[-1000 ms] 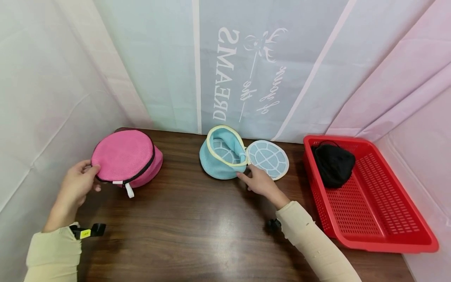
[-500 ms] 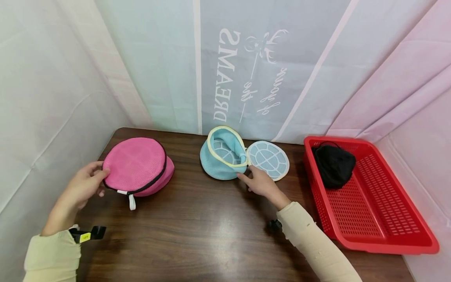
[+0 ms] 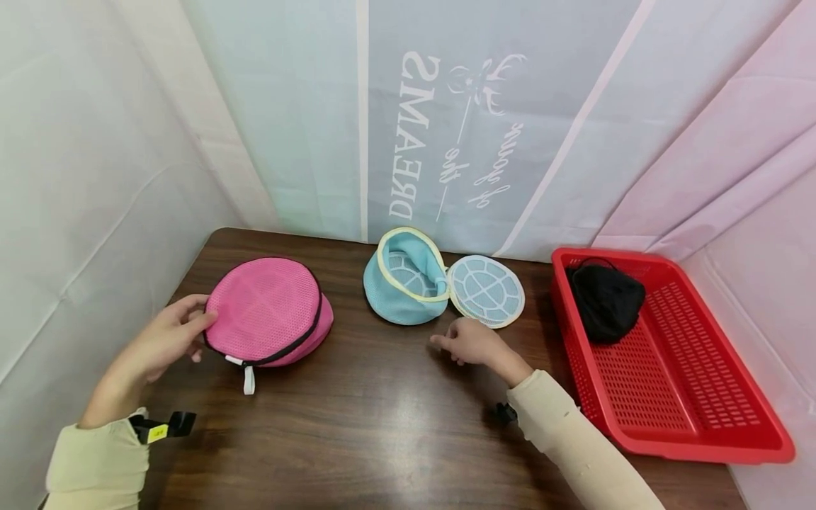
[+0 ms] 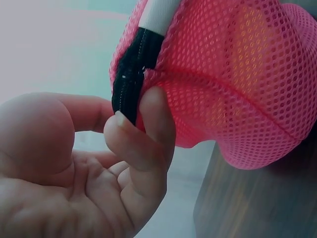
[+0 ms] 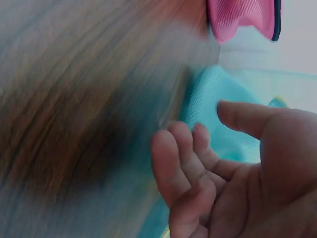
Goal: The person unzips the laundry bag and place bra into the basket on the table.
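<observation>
At the left of the table, my left hand [image 3: 166,338] pinches the black zipped edge of a round pink mesh laundry bag [image 3: 264,308]. A white tab hangs from that edge, and the wrist view shows the bag's mesh side [image 4: 247,89] sagging beyond the fingers. My right hand [image 3: 474,342] is just in front of a blue mesh laundry bag [image 3: 401,304], holding nothing, its fingers loosely bent and the thumb apart in the right wrist view. The blue bag stands with its yellow-edged mouth uncovered. Its round lid [image 3: 486,290] lies flat to the right, joined at the rim.
A red plastic basket [image 3: 656,368] stands at the right of the brown wooden table [image 3: 357,425]. A black cloth item [image 3: 605,301] lies inside its far left corner. Behind the table hangs a printed curtain [image 3: 319,120], with pale fabric at both sides.
My left hand has brought the pink laundry bag rightward and a little nearer. My right hand has let go of the blue bag's rim and drawn back slightly toward me.
</observation>
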The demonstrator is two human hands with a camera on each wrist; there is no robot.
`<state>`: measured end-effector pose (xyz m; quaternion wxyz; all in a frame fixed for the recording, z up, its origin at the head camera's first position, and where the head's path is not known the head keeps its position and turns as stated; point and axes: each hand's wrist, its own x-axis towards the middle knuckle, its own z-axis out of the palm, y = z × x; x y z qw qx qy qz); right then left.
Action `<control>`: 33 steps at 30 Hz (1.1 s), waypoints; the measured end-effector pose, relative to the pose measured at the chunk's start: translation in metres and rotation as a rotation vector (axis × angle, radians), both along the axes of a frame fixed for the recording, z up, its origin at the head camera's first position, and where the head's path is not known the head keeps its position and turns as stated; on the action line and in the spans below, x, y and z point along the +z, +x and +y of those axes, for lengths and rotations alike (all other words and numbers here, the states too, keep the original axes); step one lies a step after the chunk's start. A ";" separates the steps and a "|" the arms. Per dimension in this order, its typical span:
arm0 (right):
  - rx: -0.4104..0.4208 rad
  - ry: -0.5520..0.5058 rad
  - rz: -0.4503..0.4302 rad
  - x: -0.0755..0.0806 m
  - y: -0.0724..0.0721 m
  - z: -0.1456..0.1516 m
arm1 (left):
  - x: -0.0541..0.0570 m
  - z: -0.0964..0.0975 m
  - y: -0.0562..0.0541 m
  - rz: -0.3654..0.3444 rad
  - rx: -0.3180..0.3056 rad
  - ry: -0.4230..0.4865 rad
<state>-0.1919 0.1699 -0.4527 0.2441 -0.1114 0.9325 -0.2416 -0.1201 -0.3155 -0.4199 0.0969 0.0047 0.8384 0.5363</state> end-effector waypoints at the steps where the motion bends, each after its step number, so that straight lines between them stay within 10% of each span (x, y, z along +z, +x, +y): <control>1: 0.022 0.003 -0.016 0.001 0.002 -0.001 | 0.000 0.002 0.000 -0.006 -0.012 -0.001; 24: 0.250 -0.417 0.041 0.018 0.049 -0.066 | 0.004 0.056 0.007 -0.067 -0.161 0.099; 33: 0.170 -0.502 0.004 0.019 0.053 -0.074 | 0.003 0.067 0.006 -0.093 -0.235 0.101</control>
